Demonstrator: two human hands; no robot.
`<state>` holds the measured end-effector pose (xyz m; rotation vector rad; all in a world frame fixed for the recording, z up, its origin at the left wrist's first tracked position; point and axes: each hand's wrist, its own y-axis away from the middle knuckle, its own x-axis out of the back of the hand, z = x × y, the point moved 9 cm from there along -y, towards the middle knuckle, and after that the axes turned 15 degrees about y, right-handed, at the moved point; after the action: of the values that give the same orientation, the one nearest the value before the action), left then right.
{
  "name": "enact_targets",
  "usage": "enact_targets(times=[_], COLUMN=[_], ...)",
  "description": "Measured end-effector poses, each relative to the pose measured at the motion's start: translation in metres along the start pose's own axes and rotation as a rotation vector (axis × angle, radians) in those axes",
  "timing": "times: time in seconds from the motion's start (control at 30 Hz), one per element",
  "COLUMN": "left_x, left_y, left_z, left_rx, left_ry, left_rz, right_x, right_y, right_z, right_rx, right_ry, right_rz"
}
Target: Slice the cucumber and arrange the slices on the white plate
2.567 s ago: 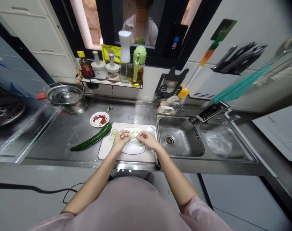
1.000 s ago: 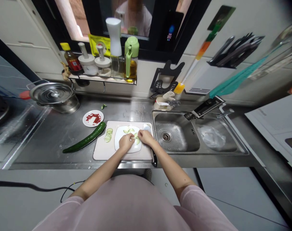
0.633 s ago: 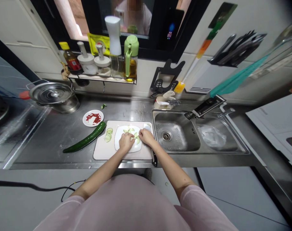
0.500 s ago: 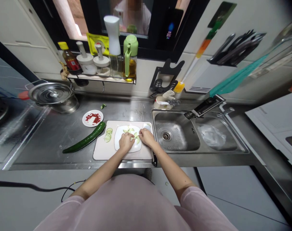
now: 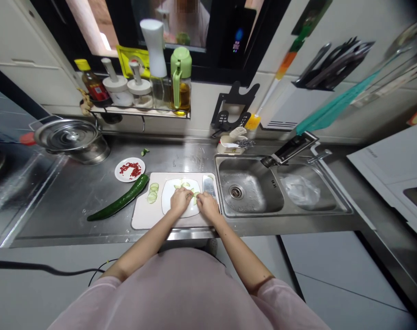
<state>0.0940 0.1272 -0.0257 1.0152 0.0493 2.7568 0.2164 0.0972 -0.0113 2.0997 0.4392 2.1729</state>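
Stainless steel runs across the whole view as a long counter [image 5: 74, 201]. A sink [image 5: 284, 219] is sunk into its right half, and a lidded pot [image 5: 69, 137] stands at its far left. Above the counter, a narrow shelf [image 5: 139, 111] against the wall carries bottles and jars.

Just left of the sink, a pale cutting board [image 5: 143, 220] lies flat near the counter's front edge. A whole dark green cucumber [image 5: 117, 204] lies slantwise to its left, with the upper tip resting on the board's corner. A white plate [image 5: 167, 204] sits on the middle of the board.

Both of the person's hands are over the plate's near right part. The left hand [image 5: 180, 200] is palm down with its fingers curled. The tips reach toward the right hand, but I cannot tell whether they grip anything. The right hand [image 5: 206, 207] is just beside it, and its thumb and forefinger pinch a single slice [image 5: 195, 195] above the plate.

A knife [image 5: 207, 184] lies on the board's right edge, between the plate and the sink. A small dish [image 5: 119, 176] of red chilli pieces sits on the counter behind the cucumber. A few cucumber slices [image 5: 181, 184] lie along the plate's far rim. Some loose slices [image 5: 152, 193] lie on the board between the plate and the cucumber's tip.
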Motion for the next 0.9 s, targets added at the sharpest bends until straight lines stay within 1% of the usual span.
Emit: enact_targets(times=[0.33,0.57,0.9], left_x=[-0.0035,-0.0029,-0.0031], left_y=[-0.0004,-0.0005,-0.0015], left_z=[-0.001,-0.0011,-0.0002], left_rx=[-0.003,0.005,0.007], left_ry=[-0.01,-0.025,-0.02], left_rz=[-0.023,-0.017,-0.028], right_x=[-0.0038,-0.0063,-0.0014], right_y=[0.0027,0.003,0.0048], right_z=[-0.0056,-0.0071,-0.0028], right_rx=[0.03,0.021,0.011], right_ry=[0.0,-0.017,-0.07], right_rz=[0.003,-0.003,0.014])
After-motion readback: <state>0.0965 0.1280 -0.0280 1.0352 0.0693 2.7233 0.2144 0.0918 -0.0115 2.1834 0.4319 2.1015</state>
